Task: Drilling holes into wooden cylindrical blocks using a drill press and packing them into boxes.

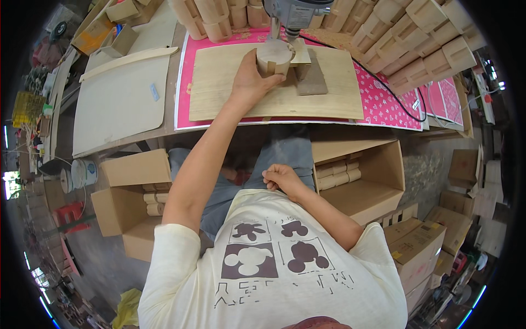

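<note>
The workbench (170, 118) carries a pink patterned sheet (383, 101) and, seemingly, a pale board (118, 104).

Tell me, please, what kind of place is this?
Probably a small woodworking workshop. The left hand holds a round wooden piece under a bench machine, stacks of similar wooden parts lie behind, and open cardboard boxes hold more.

Left hand (251, 77): stretched forward over the bench, fingers wrapped around a round wooden block (274, 57).
Wooden block: stands on a pale wooden board (230, 88), directly under the drill press head (296, 13).
Board: lies on a pink patterned sheet (383, 101).
Right hand (280, 178): loosely curled, holding nothing, resting by the lap against the white shirt.
Left carton (123, 205): open on the floor, wooden pieces inside.
Right carton (364, 172): open, wooden cylinders (338, 172) stacked inside.
Bench back: rows of notched wooden blocks (422, 38).
</note>
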`<control>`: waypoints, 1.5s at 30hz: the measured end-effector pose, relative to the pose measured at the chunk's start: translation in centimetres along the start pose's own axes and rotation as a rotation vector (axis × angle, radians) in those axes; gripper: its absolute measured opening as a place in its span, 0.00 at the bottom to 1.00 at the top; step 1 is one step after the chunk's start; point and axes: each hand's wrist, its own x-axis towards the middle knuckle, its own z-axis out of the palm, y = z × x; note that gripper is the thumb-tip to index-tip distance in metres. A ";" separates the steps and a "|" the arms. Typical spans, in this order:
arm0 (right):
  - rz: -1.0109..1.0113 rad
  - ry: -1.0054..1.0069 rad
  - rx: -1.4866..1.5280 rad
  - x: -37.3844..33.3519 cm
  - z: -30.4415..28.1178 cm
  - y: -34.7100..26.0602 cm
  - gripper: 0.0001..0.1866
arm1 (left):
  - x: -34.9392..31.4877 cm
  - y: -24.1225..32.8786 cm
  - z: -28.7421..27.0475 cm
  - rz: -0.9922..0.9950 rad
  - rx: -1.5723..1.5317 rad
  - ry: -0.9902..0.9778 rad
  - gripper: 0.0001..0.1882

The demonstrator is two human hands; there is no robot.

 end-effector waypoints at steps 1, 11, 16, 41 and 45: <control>0.001 -0.003 0.005 0.0 0.0 0.1 0.12 | 0.0 0.1 0.0 0.000 0.001 -0.002 0.50; -0.010 -0.010 0.004 0.4 -0.3 0.4 0.12 | 0.0 2.7 -1.3 -0.068 -0.059 -0.101 0.47; 0.019 0.000 0.014 0.5 -0.3 0.6 0.12 | 0.2 2.5 -1.0 -0.066 -0.038 -0.095 0.49; -1.391 0.558 -0.300 3.4 -2.7 -50.7 0.22 | 0.0 -0.1 -0.2 0.027 -0.152 -0.115 0.43; -1.272 0.599 -0.572 3.7 -3.0 -52.1 0.27 | 0.2 -0.7 0.2 0.047 -0.147 -0.094 0.43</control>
